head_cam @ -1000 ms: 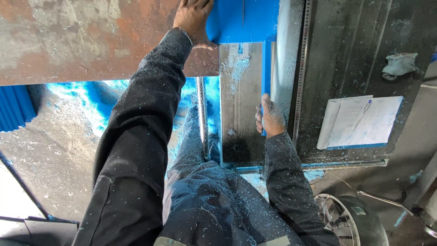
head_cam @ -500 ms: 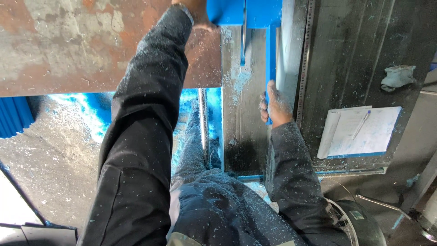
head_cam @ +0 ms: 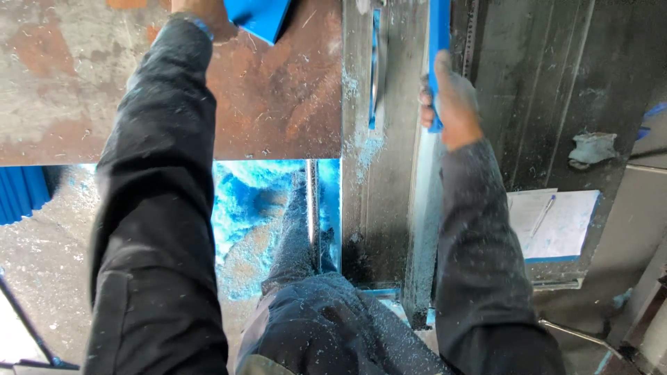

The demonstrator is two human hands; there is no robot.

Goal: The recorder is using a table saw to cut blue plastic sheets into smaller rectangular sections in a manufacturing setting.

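The narrow blue plastic strip point(head_cam: 438, 42) stands on edge along the grey steel saw bench point(head_cam: 389, 208), its long axis running straight away from the person toward the far edge, beside the slot point(head_cam: 376, 69) in the bench; the right hand point(head_cam: 450, 97) is wrapped closed round its near end, thumb on top, so the strip lies dead ahead of that grip; the wider blue plastic offcut point(head_cam: 258, 15) sits well to the left over the rusty brown steel plate point(head_cam: 278, 90), pinched at its corner by the left hand point(head_cam: 201, 10), mostly cut off by the frame; blue sawdust point(head_cam: 361, 149) dusts the bench; a clipboard with paper point(head_cam: 552, 222) lies toward the right edge.
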